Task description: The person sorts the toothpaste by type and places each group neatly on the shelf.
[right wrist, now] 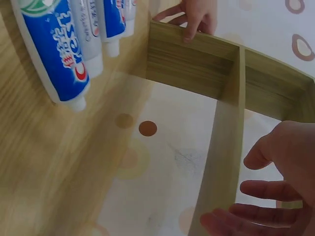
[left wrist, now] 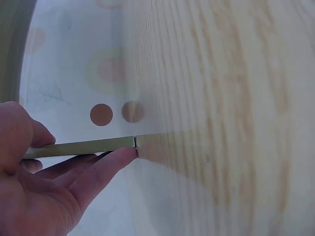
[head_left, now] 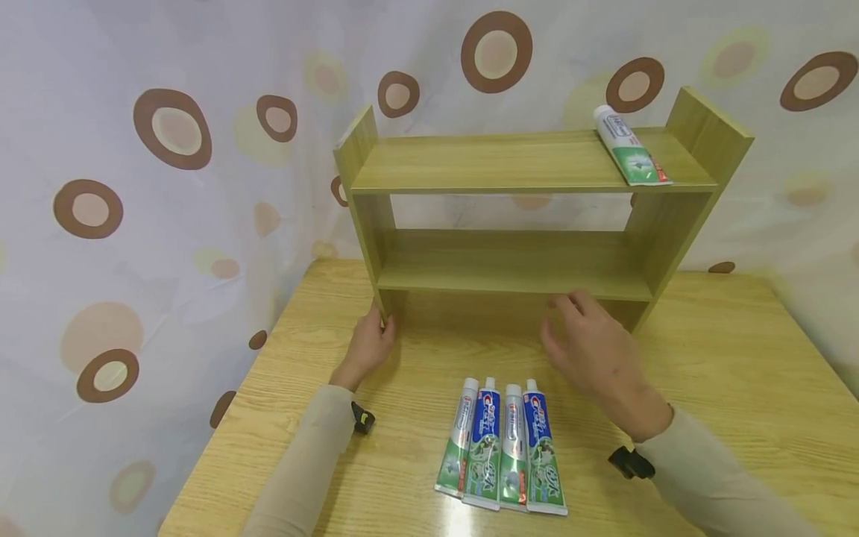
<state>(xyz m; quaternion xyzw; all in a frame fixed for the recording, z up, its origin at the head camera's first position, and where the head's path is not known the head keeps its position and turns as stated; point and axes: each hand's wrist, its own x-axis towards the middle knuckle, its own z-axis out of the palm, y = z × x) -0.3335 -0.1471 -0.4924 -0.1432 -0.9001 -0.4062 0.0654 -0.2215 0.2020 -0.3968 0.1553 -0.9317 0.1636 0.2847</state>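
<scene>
My left hand (head_left: 366, 341) grips the lower front edge of the left side panel of a wooden shelf rack (head_left: 510, 265). In the left wrist view the panel edge (left wrist: 83, 147) lies between thumb and fingers. My right hand (head_left: 597, 358), fingers parted and loosely bent, hovers in front of the middle board with nothing in it. A white and green toothpaste tube (head_left: 631, 148) leans across the right part of the top board, cap toward the back. Several more tubes lie side by side on the table, among them a blue and green one (head_left: 545, 451) and a white and green one (head_left: 458, 440).
The rack stands on a wood-grain table (head_left: 725, 373) near its back edge. Behind it and to the left hangs a pale curtain (head_left: 221, 45) with brown ring patterns. Raised side panels flank the top board.
</scene>
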